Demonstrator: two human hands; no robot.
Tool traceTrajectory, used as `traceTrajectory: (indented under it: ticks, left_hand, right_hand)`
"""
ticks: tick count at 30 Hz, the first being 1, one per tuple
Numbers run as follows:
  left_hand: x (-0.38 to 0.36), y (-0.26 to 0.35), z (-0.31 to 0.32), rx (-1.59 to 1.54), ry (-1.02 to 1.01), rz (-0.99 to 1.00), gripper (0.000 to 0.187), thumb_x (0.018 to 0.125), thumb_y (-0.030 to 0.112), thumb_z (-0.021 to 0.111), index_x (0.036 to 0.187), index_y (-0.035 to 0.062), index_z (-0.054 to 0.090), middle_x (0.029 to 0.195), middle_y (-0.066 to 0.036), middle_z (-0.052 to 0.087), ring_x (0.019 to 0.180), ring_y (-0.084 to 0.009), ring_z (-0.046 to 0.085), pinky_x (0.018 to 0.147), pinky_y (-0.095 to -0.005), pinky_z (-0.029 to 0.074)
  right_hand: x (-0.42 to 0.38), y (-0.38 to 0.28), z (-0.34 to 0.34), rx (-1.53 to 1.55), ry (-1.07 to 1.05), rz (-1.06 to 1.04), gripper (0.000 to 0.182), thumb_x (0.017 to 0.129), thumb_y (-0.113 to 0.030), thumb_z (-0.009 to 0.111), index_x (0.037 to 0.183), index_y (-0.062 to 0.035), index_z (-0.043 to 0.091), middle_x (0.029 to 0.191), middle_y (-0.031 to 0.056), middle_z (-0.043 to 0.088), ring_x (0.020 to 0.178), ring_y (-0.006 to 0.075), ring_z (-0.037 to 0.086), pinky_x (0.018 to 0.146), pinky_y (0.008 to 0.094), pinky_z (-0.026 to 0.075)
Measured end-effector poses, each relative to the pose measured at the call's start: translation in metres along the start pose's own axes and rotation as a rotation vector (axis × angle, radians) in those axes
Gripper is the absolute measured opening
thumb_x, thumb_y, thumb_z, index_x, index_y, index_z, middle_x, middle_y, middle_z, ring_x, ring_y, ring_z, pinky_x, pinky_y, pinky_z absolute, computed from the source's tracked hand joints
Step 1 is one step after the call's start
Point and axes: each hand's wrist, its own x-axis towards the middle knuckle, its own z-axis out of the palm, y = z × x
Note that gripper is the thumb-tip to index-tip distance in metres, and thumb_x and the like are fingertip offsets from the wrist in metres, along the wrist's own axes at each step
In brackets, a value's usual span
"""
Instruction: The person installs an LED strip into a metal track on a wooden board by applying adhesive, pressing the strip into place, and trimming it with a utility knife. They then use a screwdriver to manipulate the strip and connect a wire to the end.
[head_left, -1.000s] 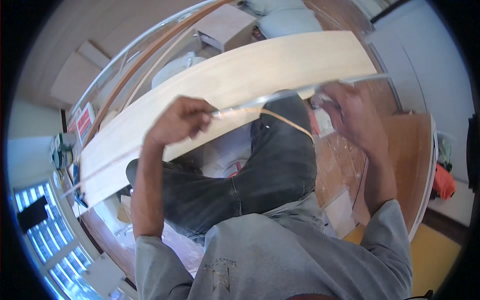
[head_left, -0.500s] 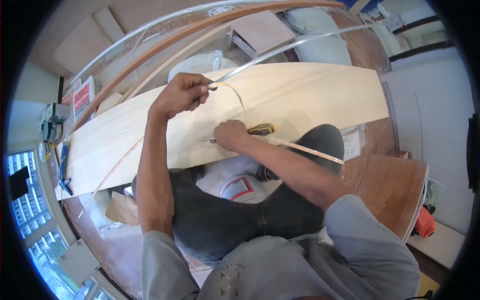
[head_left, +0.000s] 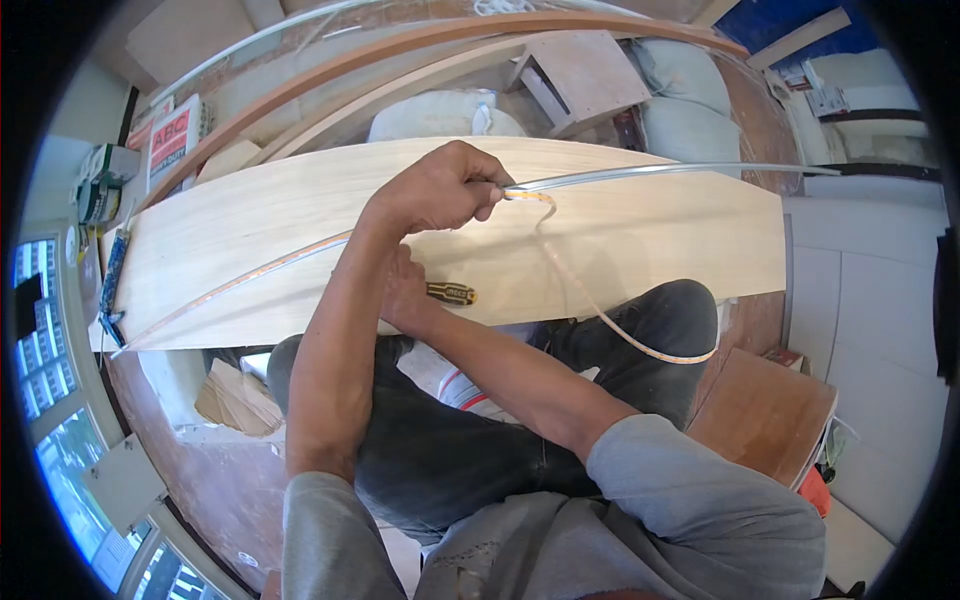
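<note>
My left hand is closed on a long thin metal channel above the wooden board. An LED strip hangs from beside those fingers in a loop down to my right thigh. The strip also shows in the channel left of my wrist. Below and behind my left forearm, my right hand is closed round a screwdriver, whose black and yellow handle sticks out to the right. The tool's tip is hidden.
Long wooden strips, stuffed bags and a small wooden box lie beyond the board. A caulking gun rests at its left end. A bucket stands between my legs; a brown panel lies right.
My left hand has moved right with the channel, which now points more level to the right. My right hand has shifted left with the screwdriver, under my left forearm. The strip's loop hangs lower.
</note>
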Motion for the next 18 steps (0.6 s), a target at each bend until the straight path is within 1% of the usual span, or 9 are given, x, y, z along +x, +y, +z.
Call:
traceTrajectory:
  ticks: [1,2,4,8,11,14,16,17,18]
  left_hand:
    - [0.0,0.0,0.0,0.0,0.001,-0.001,0.023,0.098,0.004,0.057,0.114,-0.0026,0.072,0.069,0.0,0.059,0.053,-0.0062,0.044,0.048,-0.0264,0.036]
    - [0.0,0.0,0.0,0.038,0.001,-0.025,0.023,0.098,0.003,0.057,0.114,-0.0019,0.073,0.069,0.0,0.06,0.053,-0.0061,0.044,0.049,-0.0266,0.036]
    - [-0.003,0.0,-0.001,0.075,0.003,-0.051,0.024,0.097,0.003,0.057,0.114,-0.0011,0.073,0.068,0.001,0.06,0.053,-0.006,0.044,0.049,-0.0267,0.037]
    - [-0.002,-0.002,0.0,0.11,-0.025,-0.043,0.023,0.095,0.004,0.058,0.111,-0.0001,0.073,0.068,0.001,0.061,0.053,-0.0057,0.046,0.049,-0.0259,0.038]
    - [-0.003,-0.001,0.003,0.126,-0.044,-0.032,0.021,0.094,0.004,0.059,0.108,0.0,0.073,0.068,0.001,0.061,0.053,-0.006,0.047,0.049,-0.0258,0.038]
    - [-0.004,-0.002,0.007,0.146,-0.052,-0.025,0.02,0.093,0.004,0.06,0.106,0.0,0.073,0.068,0.001,0.062,0.053,-0.0066,0.048,0.05,-0.0264,0.04]
    - [-0.006,-0.004,0.006,0.161,-0.054,-0.017,0.019,0.093,0.005,0.06,0.106,0.0001,0.073,0.068,0.001,0.062,0.053,-0.007,0.048,0.05,-0.0269,0.04]
    - [-0.007,-0.005,0.005,0.181,-0.031,-0.022,0.018,0.089,0.006,0.062,0.102,0.0002,0.074,0.07,-0.002,0.065,0.056,-0.0108,0.054,0.054,-0.0299,0.045]
    - [-0.009,-0.007,0.004,0.197,-0.011,-0.03,0.018,0.086,0.008,0.063,0.097,0.0003,0.075,0.071,-0.004,0.069,0.059,-0.0145,0.06,0.059,-0.0328,0.05]
  right_hand:
    - [0.001,-0.002,0.002,0.054,0.047,0.033,0.04,0.09,-0.035,0.067,0.113,-0.0019,0.063,0.117,0.0131,0.059,0.107,0.0267,0.059,0.074,0.0454,0.058]
    - [0.001,-0.001,0.005,0.055,0.047,0.03,0.04,0.09,-0.035,0.067,0.113,-0.0019,0.063,0.117,0.0131,0.059,0.107,0.0267,0.059,0.074,0.0454,0.058]
    - [-0.002,0.001,0.004,-0.04,0.049,-0.002,0.041,0.09,-0.034,0.069,0.116,-0.0033,0.064,0.123,0.0123,0.055,0.113,0.0273,0.053,0.08,0.0476,0.053]
    - [-0.014,0.021,0.007,-0.062,0.195,-0.154,0.047,0.087,-0.035,0.073,0.121,-0.0043,0.063,0.123,0.0124,0.055,0.111,0.028,0.053,0.082,0.0478,0.048]
    - [-0.012,0.032,0.008,-0.096,0.164,-0.223,0.056,0.083,-0.036,0.077,0.126,-0.0052,0.061,0.124,0.0129,0.054,0.11,0.0287,0.052,0.084,0.0477,0.046]
    - [-0.017,0.041,-0.002,-0.086,0.107,-0.325,0.06,0.081,-0.039,0.079,0.127,-0.0049,0.06,0.127,0.0142,0.054,0.116,0.0312,0.052,0.087,0.0495,0.047]
    - [-0.036,0.046,-0.032,-0.125,0.09,-0.39,0.062,0.082,-0.042,0.078,0.128,-0.0039,0.061,0.133,0.0156,0.052,0.125,0.0337,0.05,0.092,0.0524,0.049]
    - [-0.042,0.051,-0.047,-0.131,0.097,-0.396,0.062,0.082,-0.042,0.078,0.128,-0.0039,0.061,0.133,0.0156,0.052,0.125,0.0337,0.05,0.092,0.0524,0.049]
    - [-0.051,0.058,-0.065,-0.094,-0.017,-0.388,0.06,0.085,-0.042,0.076,0.129,-0.0039,0.062,0.139,0.017,0.052,0.129,0.035,0.049,0.095,0.0536,0.047]
